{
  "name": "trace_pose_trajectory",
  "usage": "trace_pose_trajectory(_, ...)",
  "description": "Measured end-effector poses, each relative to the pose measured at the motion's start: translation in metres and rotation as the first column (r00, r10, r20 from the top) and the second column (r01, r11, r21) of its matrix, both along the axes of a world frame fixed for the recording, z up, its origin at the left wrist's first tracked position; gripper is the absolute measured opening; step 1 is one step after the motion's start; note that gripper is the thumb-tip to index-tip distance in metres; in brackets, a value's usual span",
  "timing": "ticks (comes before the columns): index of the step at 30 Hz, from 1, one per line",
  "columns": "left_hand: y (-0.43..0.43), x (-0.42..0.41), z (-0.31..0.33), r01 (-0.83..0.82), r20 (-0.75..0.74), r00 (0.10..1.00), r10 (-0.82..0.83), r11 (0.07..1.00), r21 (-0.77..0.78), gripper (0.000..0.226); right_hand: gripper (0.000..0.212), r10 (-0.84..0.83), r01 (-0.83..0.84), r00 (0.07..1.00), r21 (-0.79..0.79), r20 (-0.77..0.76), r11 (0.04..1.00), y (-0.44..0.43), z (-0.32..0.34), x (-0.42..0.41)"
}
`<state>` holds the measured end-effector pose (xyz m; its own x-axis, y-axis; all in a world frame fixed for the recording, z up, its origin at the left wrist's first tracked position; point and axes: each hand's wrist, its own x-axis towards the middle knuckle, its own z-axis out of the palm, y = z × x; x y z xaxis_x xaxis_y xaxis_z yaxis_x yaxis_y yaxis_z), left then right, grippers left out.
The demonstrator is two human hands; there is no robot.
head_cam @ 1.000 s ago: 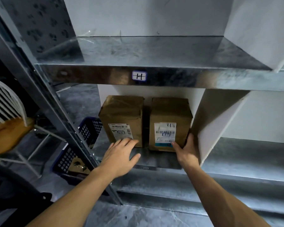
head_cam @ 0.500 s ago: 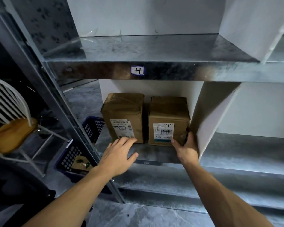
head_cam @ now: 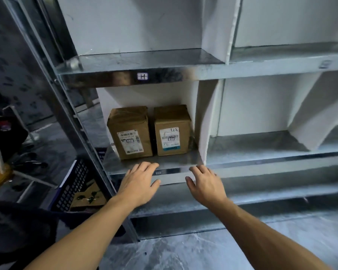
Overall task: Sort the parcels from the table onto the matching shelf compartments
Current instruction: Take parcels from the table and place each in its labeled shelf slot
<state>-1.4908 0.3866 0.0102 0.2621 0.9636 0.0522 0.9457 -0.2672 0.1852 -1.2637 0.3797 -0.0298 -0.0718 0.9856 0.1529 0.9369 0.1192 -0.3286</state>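
The shelf is galvanised metal, glossy along its front edge. The left parcel and right parcel are matt brown cardboard with white paper labels. The divider is matt white board; the crate dark blue plastic

- 1 view: a wide-angle camera on the person's head, facing forward and down into the metal shelf unit.
- Range is close: both forearms enter from the bottom edge, and the left hand and right hand lie near frame centre.
- The left parcel and right parcel sit just above centre, under the H label.
- The left margin takes in a blue crate and floor.
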Motion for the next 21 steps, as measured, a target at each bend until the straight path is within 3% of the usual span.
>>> trace_pose_trajectory(4, -0.022, 0.03, 0.002, 0.087, -0.022, 0.996, -0.086, 0.995, 0.048, 0.056, 0.04, -0.029, 0.028, 0.981, 0.008, 0.194, 1.0, -0.042, 0.016, 0.032)
trace_pose_trajectory(8, -0.039, 0.081, 0.007, 0.225, -0.054, 0.974, -0.221, 0.971, 0.078, 0.055, 0.042, -0.127, 0.121, 0.947, 0.038, 0.294, 0.992, -0.081, 0.03, 0.076)
trace_pose_trajectory(14, -0.057, 0.188, 0.018, 0.452, -0.086, 0.891, -0.446, 0.888, 0.086, 0.051, 0.039, -0.349, 0.343, 0.887, 0.074, 0.303, 0.936, -0.141, 0.043, 0.165)
trace_pose_trajectory(21, -0.094, 0.356, 0.029, 0.638, -0.071, 0.77, -0.634, 0.763, 0.104, 0.053, 0.03, -0.579, 0.586, 0.752, 0.084, 0.316, 0.806, -0.234, 0.045, 0.308)
